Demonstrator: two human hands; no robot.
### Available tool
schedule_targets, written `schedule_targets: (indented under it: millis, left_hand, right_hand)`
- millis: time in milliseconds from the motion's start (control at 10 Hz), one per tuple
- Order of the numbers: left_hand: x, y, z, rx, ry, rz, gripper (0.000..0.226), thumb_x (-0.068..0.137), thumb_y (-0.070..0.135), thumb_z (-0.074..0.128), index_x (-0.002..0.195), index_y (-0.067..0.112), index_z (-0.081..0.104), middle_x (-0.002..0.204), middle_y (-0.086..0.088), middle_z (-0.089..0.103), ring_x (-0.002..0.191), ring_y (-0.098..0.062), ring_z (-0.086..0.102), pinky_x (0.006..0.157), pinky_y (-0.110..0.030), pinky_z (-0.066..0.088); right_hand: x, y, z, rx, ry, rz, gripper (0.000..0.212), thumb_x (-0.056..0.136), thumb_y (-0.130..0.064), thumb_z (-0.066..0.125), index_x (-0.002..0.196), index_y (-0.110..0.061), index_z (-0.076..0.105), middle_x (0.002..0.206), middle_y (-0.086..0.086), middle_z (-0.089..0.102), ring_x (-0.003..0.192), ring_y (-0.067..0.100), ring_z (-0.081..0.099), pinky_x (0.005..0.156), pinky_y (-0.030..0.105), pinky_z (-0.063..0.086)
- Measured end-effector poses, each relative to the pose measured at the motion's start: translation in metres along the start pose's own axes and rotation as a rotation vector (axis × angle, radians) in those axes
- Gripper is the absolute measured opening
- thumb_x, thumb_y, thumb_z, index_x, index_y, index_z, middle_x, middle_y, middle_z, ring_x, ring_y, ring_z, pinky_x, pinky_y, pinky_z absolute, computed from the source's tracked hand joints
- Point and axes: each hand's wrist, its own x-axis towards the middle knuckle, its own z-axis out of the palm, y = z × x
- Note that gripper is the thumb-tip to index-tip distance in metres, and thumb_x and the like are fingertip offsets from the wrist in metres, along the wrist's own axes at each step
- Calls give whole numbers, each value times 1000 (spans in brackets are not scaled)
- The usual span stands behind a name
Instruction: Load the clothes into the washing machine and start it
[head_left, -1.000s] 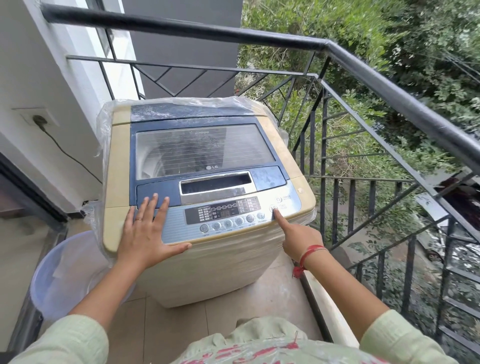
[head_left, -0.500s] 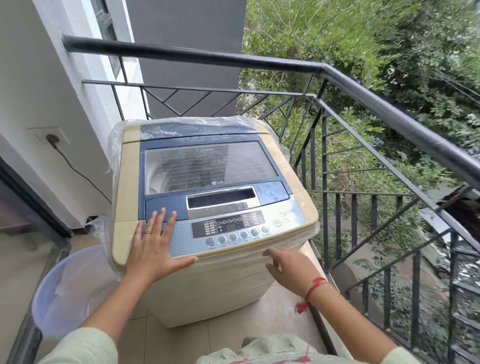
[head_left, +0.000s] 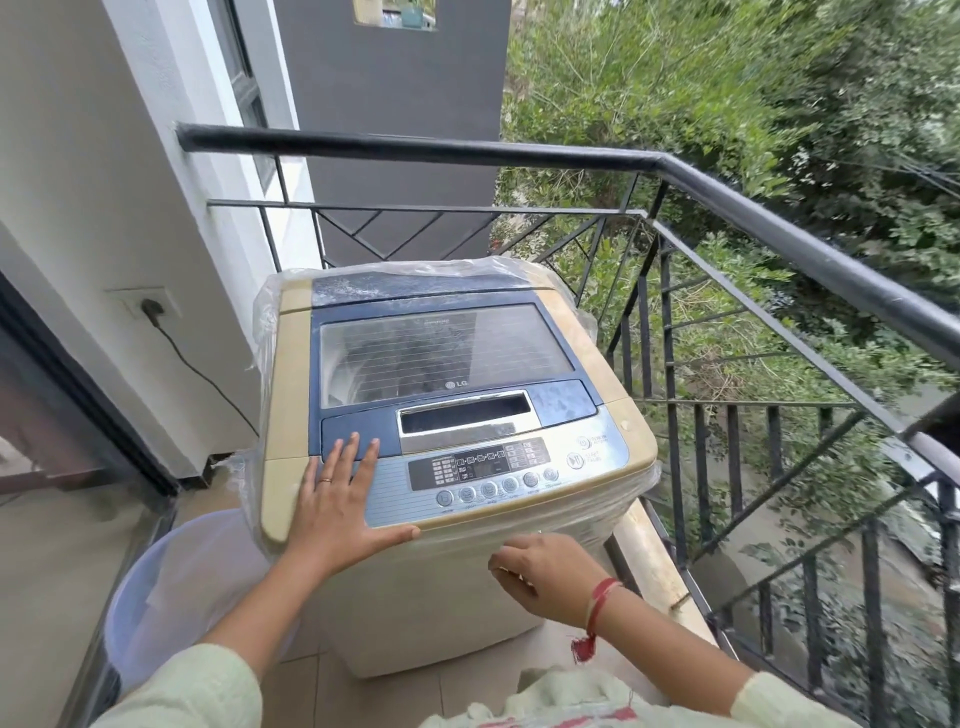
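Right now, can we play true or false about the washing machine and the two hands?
1. The washing machine has its lid shut. True.
2. The left hand lies flat on the machine's top. True.
3. The right hand is pressing a button. False: it is below the control panel, in front of the machine.
4. The plug lies on the floor. False: it sits in the wall socket.
5. A pale tub stands left of the machine. True.

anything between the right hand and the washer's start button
Nothing visible. The right hand hangs below the front edge of the washer, under the start button; the left hand lies flat at the left end of the panel, off that path.
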Motion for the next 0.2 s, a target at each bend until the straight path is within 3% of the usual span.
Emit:
schedule_targets:
  millis: [100, 200]
  left_hand:
    - [2, 0, -12, -58, -109, -20, 121, 50, 99, 10, 147, 32, -14, 154, 4, -21, 143, -14, -18, 115, -41, -13]
    - [7, -3, -19, -153, -140, -63, 112, 55, 93, 5, 149, 33, -1, 158, 6, -10, 144, -12, -12, 115, -43, -10]
  right_hand:
    - [22, -1, -9, 22, 158, -23, 14, 89, -23, 49, 81, -21, 60, 69, -7, 56, 54, 13, 51, 45, 24, 42]
    - [32, 5, -15, 63, 232, 2, 11, 89, -21, 50, 82, -19, 60, 71, -5, 56, 56, 12, 51, 47, 28, 45]
